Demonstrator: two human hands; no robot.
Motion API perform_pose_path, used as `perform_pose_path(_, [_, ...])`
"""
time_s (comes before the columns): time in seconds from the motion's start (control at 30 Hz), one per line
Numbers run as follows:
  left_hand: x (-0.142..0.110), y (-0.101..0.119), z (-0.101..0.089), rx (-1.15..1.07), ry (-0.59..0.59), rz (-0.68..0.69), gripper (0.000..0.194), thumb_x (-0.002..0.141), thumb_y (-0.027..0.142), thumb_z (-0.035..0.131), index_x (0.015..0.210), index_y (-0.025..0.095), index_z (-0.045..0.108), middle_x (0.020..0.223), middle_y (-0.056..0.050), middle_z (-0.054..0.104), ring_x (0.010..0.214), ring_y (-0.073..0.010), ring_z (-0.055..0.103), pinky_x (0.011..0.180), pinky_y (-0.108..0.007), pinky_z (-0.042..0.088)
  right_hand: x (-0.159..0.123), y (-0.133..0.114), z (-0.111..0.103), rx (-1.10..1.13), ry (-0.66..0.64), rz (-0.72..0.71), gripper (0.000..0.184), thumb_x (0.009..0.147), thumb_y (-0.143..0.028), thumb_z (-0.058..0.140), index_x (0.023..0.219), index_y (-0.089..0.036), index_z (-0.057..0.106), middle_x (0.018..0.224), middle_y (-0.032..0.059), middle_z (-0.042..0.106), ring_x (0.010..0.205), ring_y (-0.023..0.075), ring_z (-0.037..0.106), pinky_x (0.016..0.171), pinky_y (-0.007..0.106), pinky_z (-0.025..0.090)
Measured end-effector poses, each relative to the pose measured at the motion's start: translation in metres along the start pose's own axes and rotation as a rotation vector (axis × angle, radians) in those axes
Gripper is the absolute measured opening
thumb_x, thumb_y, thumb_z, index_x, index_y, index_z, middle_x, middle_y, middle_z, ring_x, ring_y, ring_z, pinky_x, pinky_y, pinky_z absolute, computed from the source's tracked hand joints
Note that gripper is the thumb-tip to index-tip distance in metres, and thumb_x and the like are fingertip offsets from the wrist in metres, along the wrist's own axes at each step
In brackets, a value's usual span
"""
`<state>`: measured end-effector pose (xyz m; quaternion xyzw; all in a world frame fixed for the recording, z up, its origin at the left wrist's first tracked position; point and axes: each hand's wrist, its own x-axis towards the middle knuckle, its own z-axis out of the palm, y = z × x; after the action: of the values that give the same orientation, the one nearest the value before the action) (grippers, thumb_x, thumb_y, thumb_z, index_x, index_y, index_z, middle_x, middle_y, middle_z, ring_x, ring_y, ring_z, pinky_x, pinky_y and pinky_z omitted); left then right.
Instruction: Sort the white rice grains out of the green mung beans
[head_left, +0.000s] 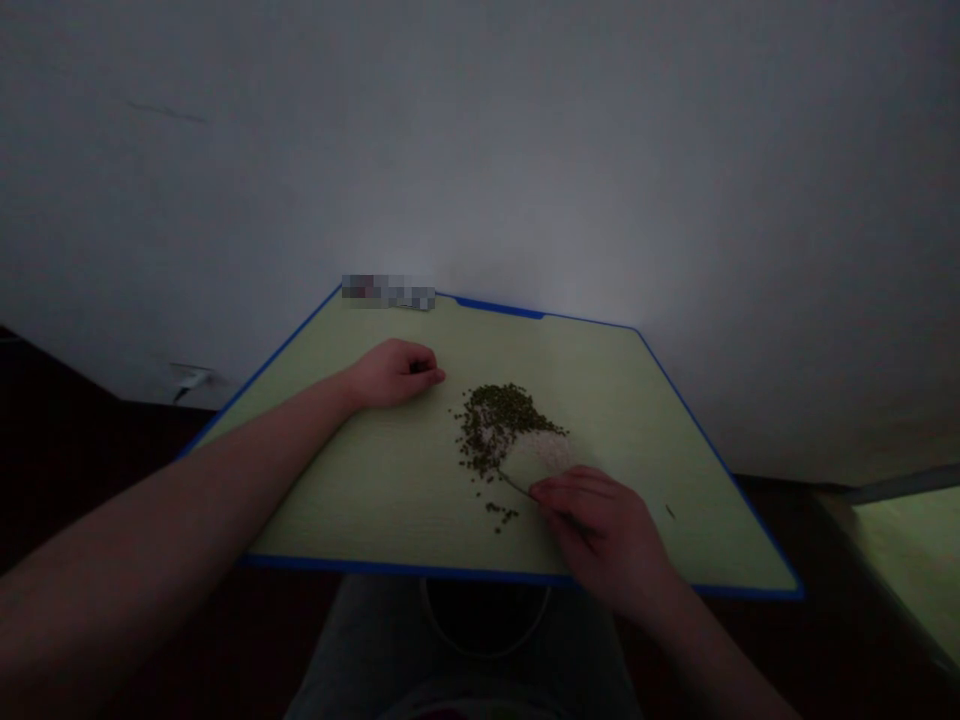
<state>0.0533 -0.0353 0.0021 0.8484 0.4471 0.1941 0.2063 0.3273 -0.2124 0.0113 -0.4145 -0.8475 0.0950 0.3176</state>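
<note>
A pile of small green beans lies on the pale tabletop, mixed on its near-left side with whitish, rice-like grains. More of these pale grains form a patch at the pile's right. My right hand pinches a thin dark stick-like tool, whose far tip reaches the pile's near edge; its exact kind is unclear. A few loose beans are scattered left of that hand. Left of the pile, my left hand rests on the table with its fingers curled in, and nothing shows in it.
The blue-edged table stands against a pale wall. A blurred-out flat item lies at its far-left corner. A small dark sliver is at the right. Below the near edge, a round dark container sits between my legs.
</note>
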Motion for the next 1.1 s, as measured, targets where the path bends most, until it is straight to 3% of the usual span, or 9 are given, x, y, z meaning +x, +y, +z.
perform_pose_path(1.1, [0.001,-0.001,0.001,0.004,-0.006,0.000,0.035,0.079,0.047,0.048,0.067,0.015,0.058,0.054,0.002,0.046,0.051,-0.0086,0.039,0.051,-0.023,0.027,-0.015,-0.010,0.005,-0.033,0.025,-0.095,0.027,0.080,-0.006,0.051,0.099,-0.018,0.065,0.092,0.0052,0.072,0.078,0.0155,0.066,0.076,0.034,0.056])
